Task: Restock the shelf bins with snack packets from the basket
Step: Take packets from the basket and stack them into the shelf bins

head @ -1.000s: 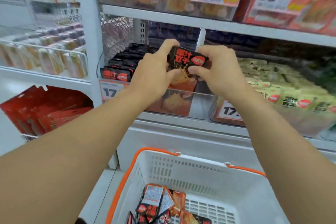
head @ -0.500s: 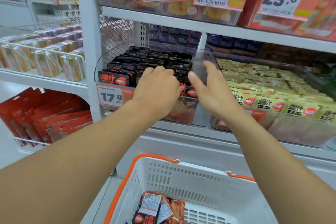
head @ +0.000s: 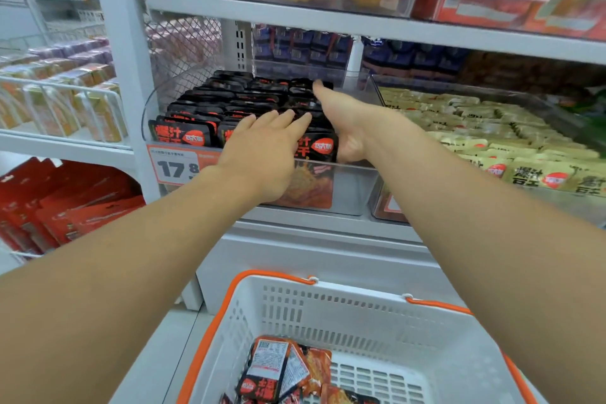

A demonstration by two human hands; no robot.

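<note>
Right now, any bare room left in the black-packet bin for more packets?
Free: the strip along the bin's right wall, behind the right hand and toward the back right corner. Crowded: black packets fill the left and middle, front to back; the left hand lies flat over the front row.

Glossy black foil packets (head: 183, 136) in a clear plastic bin (head: 354, 188), white painted metal shelf (head: 360, 26), matt white plastic basket (head: 328, 308).

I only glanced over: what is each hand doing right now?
Left hand: open, straight fingers resting on the black packets in the bin.
Right hand: open, flat against the packets' right side, holding nothing.
</note>
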